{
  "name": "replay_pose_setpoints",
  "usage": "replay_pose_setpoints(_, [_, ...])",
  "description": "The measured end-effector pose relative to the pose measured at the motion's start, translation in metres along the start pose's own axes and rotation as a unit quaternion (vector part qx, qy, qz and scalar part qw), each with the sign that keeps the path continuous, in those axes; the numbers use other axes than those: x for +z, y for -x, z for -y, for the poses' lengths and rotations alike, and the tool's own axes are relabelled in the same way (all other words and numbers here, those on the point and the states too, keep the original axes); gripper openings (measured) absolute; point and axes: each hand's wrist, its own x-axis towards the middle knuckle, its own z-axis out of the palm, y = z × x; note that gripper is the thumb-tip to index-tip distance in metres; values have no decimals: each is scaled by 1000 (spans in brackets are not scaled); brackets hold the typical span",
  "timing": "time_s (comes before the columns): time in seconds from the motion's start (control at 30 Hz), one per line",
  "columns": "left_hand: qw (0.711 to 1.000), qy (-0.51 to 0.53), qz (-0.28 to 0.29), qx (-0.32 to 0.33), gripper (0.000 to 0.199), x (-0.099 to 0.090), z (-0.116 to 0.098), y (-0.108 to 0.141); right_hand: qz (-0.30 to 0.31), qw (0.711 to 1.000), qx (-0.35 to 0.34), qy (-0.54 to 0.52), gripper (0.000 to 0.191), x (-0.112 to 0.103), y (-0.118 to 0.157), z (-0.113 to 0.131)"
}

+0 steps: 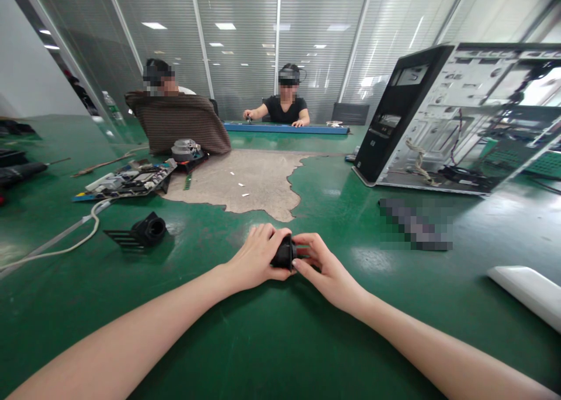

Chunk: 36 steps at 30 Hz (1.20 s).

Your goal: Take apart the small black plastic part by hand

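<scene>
Near the middle of the green counter, the left hand has its grip wrapped round one black part, the right hand pinching its end; one computer case stands beyond.

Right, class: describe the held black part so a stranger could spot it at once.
On the green table, look just nearer than the tan patch. The left hand and right hand meet on the black part there, unlike the black slotted piece lying leftward, untouched.

Single head-worn view, facing forward and down, left hand and right hand near, glass partition far.
</scene>
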Motion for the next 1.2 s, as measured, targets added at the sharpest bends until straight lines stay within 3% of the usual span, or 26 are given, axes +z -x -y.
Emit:
replay_pose_setpoints(0.1, [1000, 2, 1, 0, 61, 0, 0, 0, 12, 1000, 6, 11, 33, 0, 0, 2])
replay_pose_setpoints(0.4, [1000, 13, -1, -1, 62, 1, 1, 0, -2, 1000, 2, -14, 14, 0, 0, 1])
replay_pose_setpoints(0.7, [1000, 6, 0, -2, 62, 1, 1, 0, 11, 1000, 9, 14, 34, -1, 0, 2])
replay_pose_setpoints(0.97, [1000, 13, -1, 0, 61, 0, 1, 0, -10, 1000, -5, 4, 15, 0, 1, -1])
replay_pose_setpoints(1.2, [1000, 6, 3, -2, 62, 0, 1, 0, 0, 1000, 17, 7, 33, 0, -1, 1])
